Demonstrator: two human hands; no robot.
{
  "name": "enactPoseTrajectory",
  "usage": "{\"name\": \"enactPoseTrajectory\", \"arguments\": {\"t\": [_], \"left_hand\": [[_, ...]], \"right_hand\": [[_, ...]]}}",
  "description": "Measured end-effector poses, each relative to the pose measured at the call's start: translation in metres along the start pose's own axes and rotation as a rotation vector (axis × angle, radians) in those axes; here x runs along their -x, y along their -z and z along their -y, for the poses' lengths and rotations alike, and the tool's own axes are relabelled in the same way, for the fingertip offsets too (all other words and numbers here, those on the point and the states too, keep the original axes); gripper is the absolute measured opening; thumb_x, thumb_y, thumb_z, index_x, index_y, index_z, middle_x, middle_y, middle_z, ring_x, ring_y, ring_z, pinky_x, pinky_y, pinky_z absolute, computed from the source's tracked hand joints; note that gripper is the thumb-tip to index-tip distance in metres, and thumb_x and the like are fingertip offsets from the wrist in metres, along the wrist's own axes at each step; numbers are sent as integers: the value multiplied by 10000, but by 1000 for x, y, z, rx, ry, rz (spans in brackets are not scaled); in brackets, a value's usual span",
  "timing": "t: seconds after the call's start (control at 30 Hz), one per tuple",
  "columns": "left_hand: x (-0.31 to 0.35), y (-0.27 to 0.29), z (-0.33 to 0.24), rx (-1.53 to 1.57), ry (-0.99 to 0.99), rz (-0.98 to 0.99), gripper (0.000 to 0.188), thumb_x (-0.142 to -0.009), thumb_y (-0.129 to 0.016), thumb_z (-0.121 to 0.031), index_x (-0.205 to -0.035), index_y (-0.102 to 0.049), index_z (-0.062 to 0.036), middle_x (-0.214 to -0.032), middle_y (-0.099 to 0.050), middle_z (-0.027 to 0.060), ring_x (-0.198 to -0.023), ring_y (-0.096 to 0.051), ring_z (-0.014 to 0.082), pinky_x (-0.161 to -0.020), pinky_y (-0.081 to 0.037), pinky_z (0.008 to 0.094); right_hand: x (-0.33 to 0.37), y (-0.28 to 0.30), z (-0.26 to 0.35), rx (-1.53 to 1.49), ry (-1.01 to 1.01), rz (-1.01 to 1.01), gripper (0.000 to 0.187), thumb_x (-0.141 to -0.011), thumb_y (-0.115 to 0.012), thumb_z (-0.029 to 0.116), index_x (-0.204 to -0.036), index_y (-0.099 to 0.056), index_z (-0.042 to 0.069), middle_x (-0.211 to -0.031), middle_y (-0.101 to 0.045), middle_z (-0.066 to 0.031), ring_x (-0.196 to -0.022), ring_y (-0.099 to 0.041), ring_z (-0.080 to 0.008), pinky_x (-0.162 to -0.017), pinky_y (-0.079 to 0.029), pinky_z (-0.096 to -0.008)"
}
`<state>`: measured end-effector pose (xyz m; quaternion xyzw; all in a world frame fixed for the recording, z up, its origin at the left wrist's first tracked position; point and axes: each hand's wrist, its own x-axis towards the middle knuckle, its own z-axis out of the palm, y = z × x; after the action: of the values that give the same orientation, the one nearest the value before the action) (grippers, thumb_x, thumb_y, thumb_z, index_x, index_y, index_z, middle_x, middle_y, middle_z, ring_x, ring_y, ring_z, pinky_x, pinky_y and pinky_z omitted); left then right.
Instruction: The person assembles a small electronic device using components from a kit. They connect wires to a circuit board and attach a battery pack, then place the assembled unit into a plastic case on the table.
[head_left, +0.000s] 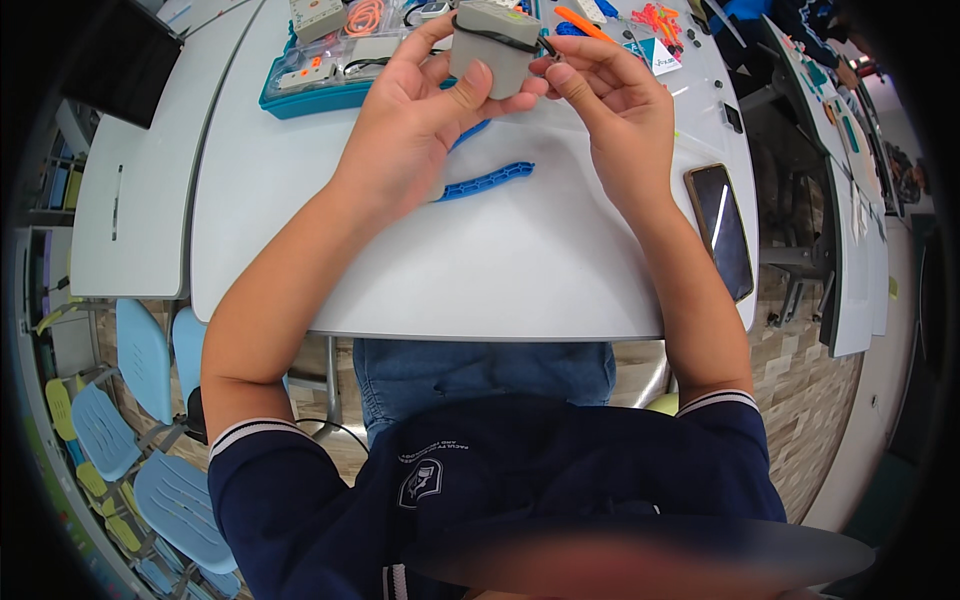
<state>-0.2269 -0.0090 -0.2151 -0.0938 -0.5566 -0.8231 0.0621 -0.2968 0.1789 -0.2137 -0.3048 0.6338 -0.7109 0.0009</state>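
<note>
My left hand (430,95) is wrapped round a grey plastic block (492,62), held up over the far part of the white table. A black cable (490,36) runs round the block's upper part. At the block's right side, my right hand (610,95) pinches the dark end of the cable between thumb and fingers. Below my left hand, a curved blue plastic strip (488,182) with a honeycomb pattern lies on the table, partly hidden by the wrist.
A teal tray (318,103) of parts and cables stands at the far left. An orange piece (582,24) and loose small parts lie beyond my right hand. A phone (720,230) rests by the table's right edge. Blue chairs (185,510) stand at the left.
</note>
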Motion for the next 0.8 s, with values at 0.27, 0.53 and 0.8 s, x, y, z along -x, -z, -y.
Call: {"name": "enactPoseTrajectory", "arguments": {"t": [0.27, 0.53, 0.8], "left_hand": [[-2, 5, 6, -104, -6, -122, 646, -985, -721, -265, -1479, -398, -2, -1305, -643, 123, -1246, -608, 222, -1137, -423, 396], [-8, 4, 3, -274, -160, -164, 633, -906, -793, -109, -1422, -443, 0, -1331, -604, 126, -1254, -592, 204, -1081, -465, 363], [-18, 27, -10, -375, -357, -288, 562, -857, -811, -17, -1305, -472, -18, -1311, -576, 114, -1247, -587, 204, -1032, -506, 343]], "right_hand": [[1, -1, 2, 50, 12, 13, 227, -959, -706, 56, -1161, -703, -47, -1019, -774, -147, -833, -726, -162, -830, -576, -294], [-3, 0, 6, -69, -107, 67, 294, -951, -734, 101, -1202, -699, -48, -987, -773, -129, -782, -715, -151, -746, -567, -272], [-46, -18, 6, 190, 15, 209, 391, -904, -803, 218, -1189, -728, -40, -1009, -762, -118, -811, -724, -150, -735, -561, -270]]}}
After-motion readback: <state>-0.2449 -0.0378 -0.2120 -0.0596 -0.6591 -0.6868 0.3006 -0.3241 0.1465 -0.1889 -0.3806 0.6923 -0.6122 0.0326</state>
